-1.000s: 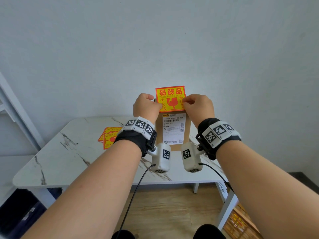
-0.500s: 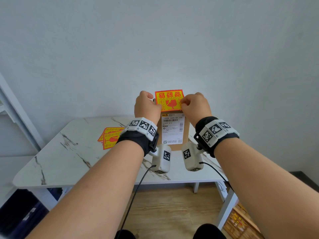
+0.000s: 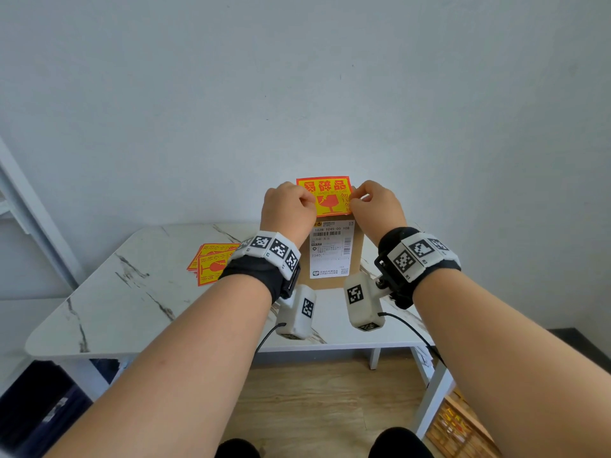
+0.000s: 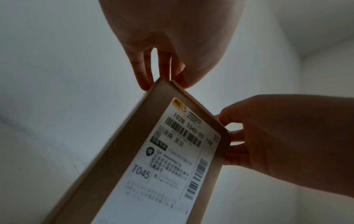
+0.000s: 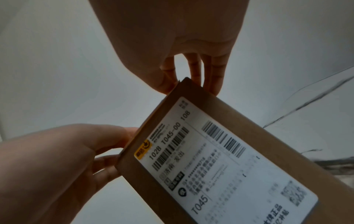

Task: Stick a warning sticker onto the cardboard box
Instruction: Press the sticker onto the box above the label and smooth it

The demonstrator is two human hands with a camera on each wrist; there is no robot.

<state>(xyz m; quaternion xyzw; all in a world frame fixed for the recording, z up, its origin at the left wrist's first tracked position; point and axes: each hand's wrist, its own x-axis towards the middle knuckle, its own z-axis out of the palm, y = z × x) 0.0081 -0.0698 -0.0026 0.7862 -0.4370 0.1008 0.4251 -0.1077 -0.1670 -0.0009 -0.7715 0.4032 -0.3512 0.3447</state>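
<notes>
the left hand [image 3: 287, 206] sits just left of centre in the head view, fingers curled, pinching the left edge of the warning sticker [image 3: 325, 195]. the right hand [image 3: 377, 204] mirrors it just right of centre, pinching the sticker's right edge. the sticker, red and yellow with a broken-glass mark, is stretched flat between them, top edge level.

directly below the sticker, in the middle of the frame, the cardboard box [image 3: 358, 256] stands upright on the marble table [image 3: 139, 312], its long axis vertical and its printed face toward the camera. a white shipping label [image 3: 330, 251] covers most of that face. the sticker's lower edge meets or overlaps the box's top edge; whether it already touches the cardboard i cannot tell. in the wrist views other fingers of each hand reach down at the box's upper corners, appearing to touch them.

both hands are equally near the box, one at each top corner, so the coming move looks like a straight lowering or pressing toward the face below. the label leaves only a narrow strip of bare cardboard at the top, so the sticker will likely cover part of it or fold over the edge.

at middle left, spare stickers [image 3: 211, 262] lie on the table, well apart from the box.
</notes>
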